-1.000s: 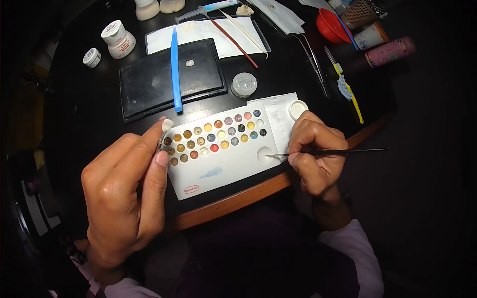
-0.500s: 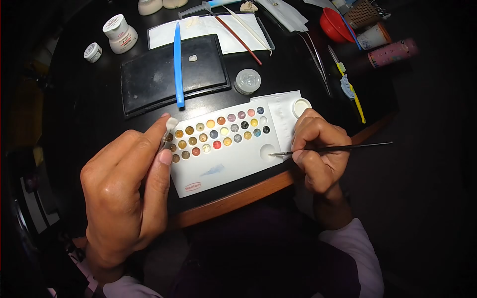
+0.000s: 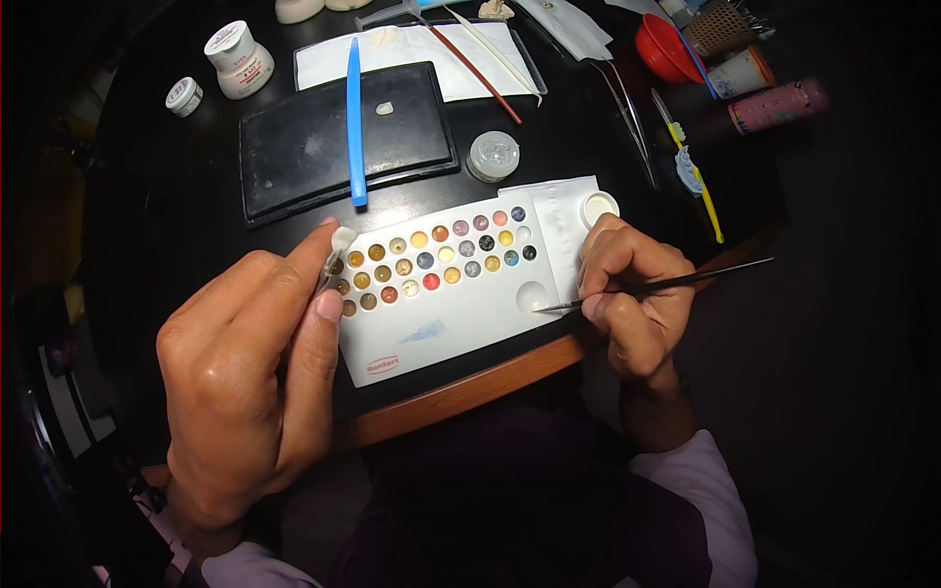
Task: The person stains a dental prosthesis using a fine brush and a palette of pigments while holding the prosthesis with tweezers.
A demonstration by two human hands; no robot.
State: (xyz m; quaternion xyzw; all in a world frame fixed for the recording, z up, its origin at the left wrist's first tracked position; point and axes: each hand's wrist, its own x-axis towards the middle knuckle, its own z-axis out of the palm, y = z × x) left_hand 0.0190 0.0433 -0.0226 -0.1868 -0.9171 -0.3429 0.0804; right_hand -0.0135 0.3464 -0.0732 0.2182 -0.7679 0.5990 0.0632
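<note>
My left hand (image 3: 250, 372) is closed, thumb and fingers pinching a small white tooth-like piece (image 3: 342, 238) at the left edge of the palette; part of it is hidden by the fingers. The white palette (image 3: 480, 318) lies flat, with rows of small round wells of coloured pastes and a bluish smear near its front. A thin black-handled paintbrush (image 3: 676, 278) is gripped in my right hand (image 3: 632, 294). Its tip rests at the lower edge of the large round hollow (image 3: 531, 296) on the palette's right side. Behind my right fingers stands a small white dish (image 3: 599, 208).
A black case (image 3: 294, 167) lies behind the palette with a blue stick (image 3: 357, 127) across it. Nearby are a glass jar (image 3: 493, 157), white jars (image 3: 238, 64), tweezers (image 3: 632, 122), a yellow toothbrush (image 3: 708, 208) and a red bowl (image 3: 667, 51). The wooden table edge (image 3: 470, 397) runs in front.
The brush has tilted: its handle end is higher and its tip slightly lower, at the hollow's edge. My left hand has stayed nearly still with the white piece.
</note>
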